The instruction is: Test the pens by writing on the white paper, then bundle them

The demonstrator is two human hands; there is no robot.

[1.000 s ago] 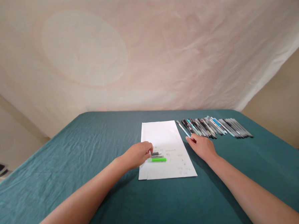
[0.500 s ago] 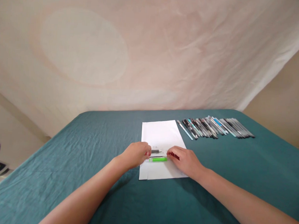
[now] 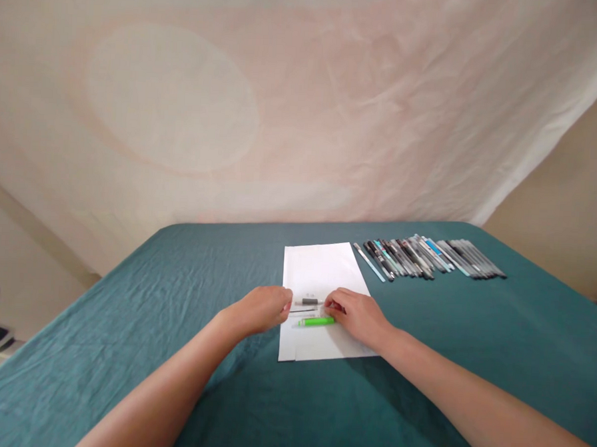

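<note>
A white sheet of paper [image 3: 321, 268] lies on the teal tablecloth [image 3: 186, 271]. On it lie a short dark pen piece [image 3: 310, 301], a thin pen [image 3: 304, 310] and a green highlighter [image 3: 315, 322], side by side. My left hand [image 3: 258, 311] rests at the sheet's left edge with its fingers curled, fingertips pinched at the thin pen's left end. My right hand [image 3: 356, 316] lies on the paper with its fingers closed at the thin pen's right end, just above the highlighter's tip.
A row of several pens [image 3: 427, 255] lies side by side on the cloth to the right of the paper's far end. A pale wrinkled sheet [image 3: 284, 116] hangs behind the table. The table's right edge [image 3: 541, 263] falls away beyond the pens.
My right hand left the pen row and came left onto the paper, closing at the pens there. My left hand drew back a little toward the paper's left edge.
</note>
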